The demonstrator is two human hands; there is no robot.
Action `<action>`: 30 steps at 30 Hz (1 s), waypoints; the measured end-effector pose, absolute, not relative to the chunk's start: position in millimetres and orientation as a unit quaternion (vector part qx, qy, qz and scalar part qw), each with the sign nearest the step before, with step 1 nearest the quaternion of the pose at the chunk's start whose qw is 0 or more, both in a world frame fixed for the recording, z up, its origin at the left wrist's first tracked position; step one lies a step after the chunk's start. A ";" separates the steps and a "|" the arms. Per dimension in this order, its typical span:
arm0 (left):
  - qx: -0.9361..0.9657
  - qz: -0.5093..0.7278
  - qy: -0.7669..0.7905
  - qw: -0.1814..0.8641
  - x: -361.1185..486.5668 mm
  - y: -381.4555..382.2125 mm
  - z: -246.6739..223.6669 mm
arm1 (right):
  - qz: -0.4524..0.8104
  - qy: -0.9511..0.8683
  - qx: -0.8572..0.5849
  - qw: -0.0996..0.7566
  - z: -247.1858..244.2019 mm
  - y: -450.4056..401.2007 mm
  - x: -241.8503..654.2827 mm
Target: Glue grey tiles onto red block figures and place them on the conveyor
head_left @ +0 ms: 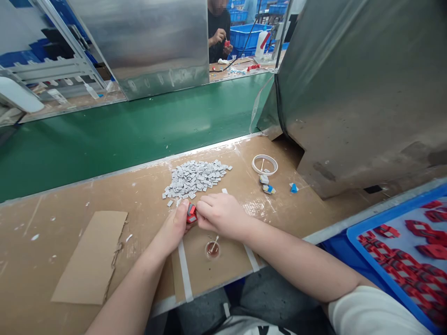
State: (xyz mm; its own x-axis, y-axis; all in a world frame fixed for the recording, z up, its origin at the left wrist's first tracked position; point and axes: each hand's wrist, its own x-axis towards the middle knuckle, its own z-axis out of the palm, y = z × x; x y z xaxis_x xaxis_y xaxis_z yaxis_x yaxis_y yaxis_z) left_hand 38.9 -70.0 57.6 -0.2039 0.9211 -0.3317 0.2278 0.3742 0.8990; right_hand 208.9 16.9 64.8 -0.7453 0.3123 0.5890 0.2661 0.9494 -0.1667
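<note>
My left hand (178,224) holds a small red and grey part (191,213) between thumb and fingers, over the cardboard-covered table. Against the right side of that part, my right hand (218,214) has its fingers closed; whether they pinch anything is hidden. Just beyond both hands lies a heap of small grey rectangular pieces (195,177). A small clear cup of reddish-brown liquid (212,250) sits nearer to me, with a swab stick (215,243) leaning in it.
A white tape ring (254,165) and small blue-and-white bits (268,189) lie back right. Cardboard (89,256) is at left, a blue tray of red parts (377,251) at right. Beyond the green belt (139,135), another person (219,37) holds a red part.
</note>
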 end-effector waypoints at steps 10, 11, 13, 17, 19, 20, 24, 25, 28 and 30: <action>0.451 0.403 0.651 0.458 40.0 -73.0 57.2 | 0.042 -0.939 -0.095 0.329 72.1 25.7 216.3; 0.456 0.402 0.652 0.453 39.9 -72.9 57.5 | 0.040 -0.941 -0.091 0.323 71.7 25.4 216.4; 0.468 0.394 0.655 0.444 40.3 -72.8 59.8 | 0.034 -0.945 -0.080 0.316 70.1 24.1 216.2; 0.496 0.368 0.651 0.441 42.6 -73.1 65.9 | 0.022 -0.952 -0.069 0.297 65.0 22.3 215.0; 0.508 0.362 0.645 0.441 42.6 -73.6 66.2 | 0.020 -0.956 -0.061 0.286 62.8 22.8 214.4; 0.512 0.361 0.643 0.441 42.2 -73.9 65.7 | 0.020 -0.957 -0.054 0.283 62.1 23.3 214.2; 0.533 0.355 0.638 0.427 38.9 -75.2 63.8 | 0.018 -0.960 -0.022 0.280 62.0 25.7 214.4; 0.539 0.352 0.639 0.421 38.1 -75.3 64.1 | 0.018 -0.959 -0.016 0.282 62.6 26.1 214.8; 0.557 0.346 0.626 0.422 36.2 -74.9 66.3 | 0.021 -0.955 0.008 0.295 64.9 26.9 216.4; 0.571 0.341 0.605 0.437 35.4 -73.9 67.6 | 0.029 -0.953 0.025 0.301 66.4 27.9 218.1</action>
State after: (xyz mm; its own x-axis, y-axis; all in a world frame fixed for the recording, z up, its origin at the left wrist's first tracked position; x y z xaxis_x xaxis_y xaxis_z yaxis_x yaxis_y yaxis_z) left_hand 35.4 -73.9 67.6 0.0341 0.9897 -0.1392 0.3927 0.1149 0.9125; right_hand 218.1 27.9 66.4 -0.8170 -0.0300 0.5758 -0.0644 0.9971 -0.0395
